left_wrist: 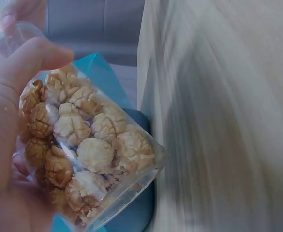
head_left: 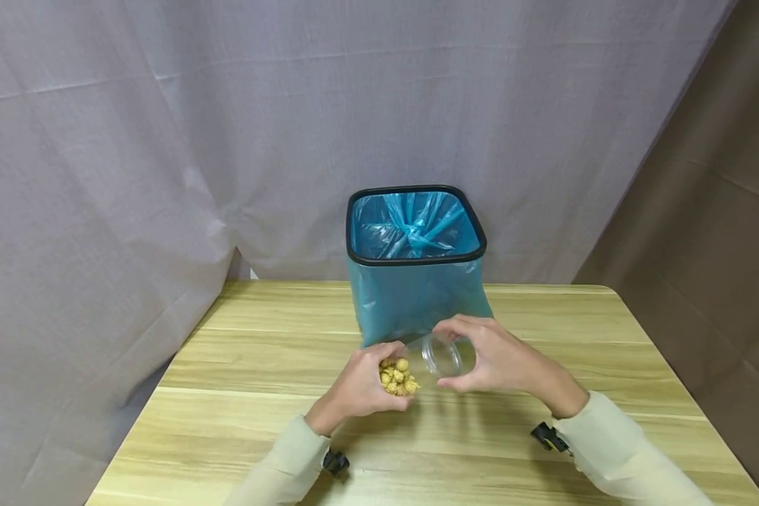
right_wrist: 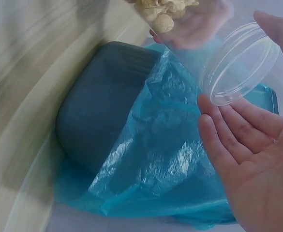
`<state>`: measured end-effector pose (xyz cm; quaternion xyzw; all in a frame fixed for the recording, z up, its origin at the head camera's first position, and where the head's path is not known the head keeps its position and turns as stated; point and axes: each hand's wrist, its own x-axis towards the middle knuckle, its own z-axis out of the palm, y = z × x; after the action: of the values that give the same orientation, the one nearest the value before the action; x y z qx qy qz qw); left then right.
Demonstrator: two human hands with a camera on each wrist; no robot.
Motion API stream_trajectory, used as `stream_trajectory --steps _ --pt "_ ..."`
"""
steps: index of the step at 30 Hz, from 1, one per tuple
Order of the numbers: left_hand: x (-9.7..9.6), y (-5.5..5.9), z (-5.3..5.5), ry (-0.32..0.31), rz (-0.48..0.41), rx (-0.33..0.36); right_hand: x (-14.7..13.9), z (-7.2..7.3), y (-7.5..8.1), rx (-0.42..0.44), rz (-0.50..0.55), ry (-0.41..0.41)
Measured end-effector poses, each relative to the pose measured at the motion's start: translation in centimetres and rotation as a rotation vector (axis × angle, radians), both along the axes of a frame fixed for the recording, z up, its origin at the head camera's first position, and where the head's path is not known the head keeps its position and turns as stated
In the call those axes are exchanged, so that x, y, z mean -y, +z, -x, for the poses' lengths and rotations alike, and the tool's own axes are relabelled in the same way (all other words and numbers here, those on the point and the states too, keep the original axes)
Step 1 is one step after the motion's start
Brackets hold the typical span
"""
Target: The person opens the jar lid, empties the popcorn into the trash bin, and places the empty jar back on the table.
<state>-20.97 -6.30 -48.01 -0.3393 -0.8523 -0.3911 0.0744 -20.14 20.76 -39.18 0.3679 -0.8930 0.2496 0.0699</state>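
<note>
Between the two hands, over the tabletop, is a clear jar with popcorn in it. The left hand grips the jar, with its thumb on one side and its fingers bent round the other. The jar leans over sideways, and the popcorn sits in the end by the left fingers. At the other end, the right hand pinches the clear round top between its thumb and fingers. The pictures do not tell whether that top is a lid or the jar's own mouth.

Just past the fingers stands a bin with a blue bag over it. Only the head view looks down into it, where the bag is bunched up in a knot, and it shows the black rim all the way round. From there the bin's front looks blue. The right wrist view, near the right fingers, shows a bare gray part of the bin beside the loose bag, and also the rings on the round top. The left wrist view is very close to the popcorn, so its bumps, cracks and brown spots show, and so does the flat bottom of the jar. From the head view the left hand hides part of that.

Far behind the fingers hangs a gray cloth.
</note>
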Motion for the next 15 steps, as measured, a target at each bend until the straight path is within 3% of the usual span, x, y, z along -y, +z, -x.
stream_trajectory --steps 10,15 --pt "1.4 0.3 0.5 -0.058 0.019 0.062 1.0 0.1 -0.2 0.007 0.011 0.061" --pt "1.8 0.5 0.7 -0.084 0.055 0.077 1.3 0.1 -0.4 -0.035 0.007 0.112"
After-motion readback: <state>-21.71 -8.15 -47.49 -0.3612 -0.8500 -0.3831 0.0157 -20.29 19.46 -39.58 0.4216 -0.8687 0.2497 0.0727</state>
